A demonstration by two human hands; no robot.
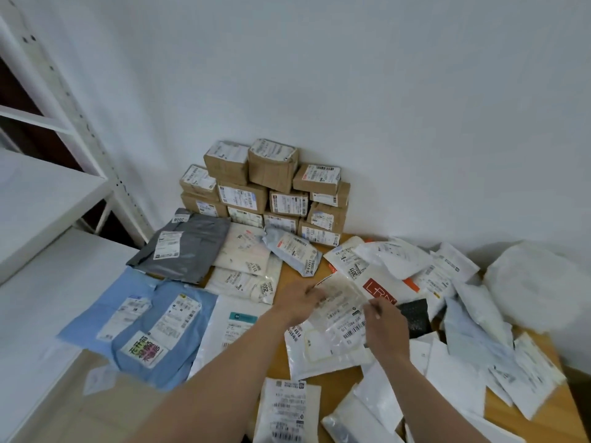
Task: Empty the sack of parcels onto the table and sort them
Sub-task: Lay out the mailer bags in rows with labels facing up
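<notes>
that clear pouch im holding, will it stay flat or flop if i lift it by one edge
Likely floppy: the clear pouch is thin, wrinkled film, pinched at its edges by the left hand and right hand. Probably light, since it looks almost flat. Its glossy surface may slide easily on the white parcel beneath.

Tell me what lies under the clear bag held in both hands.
Under the clear bag, a white mailer pokes out at the near side and a red-labelled white bag at the far right edge. The table beneath them is covered.
</notes>
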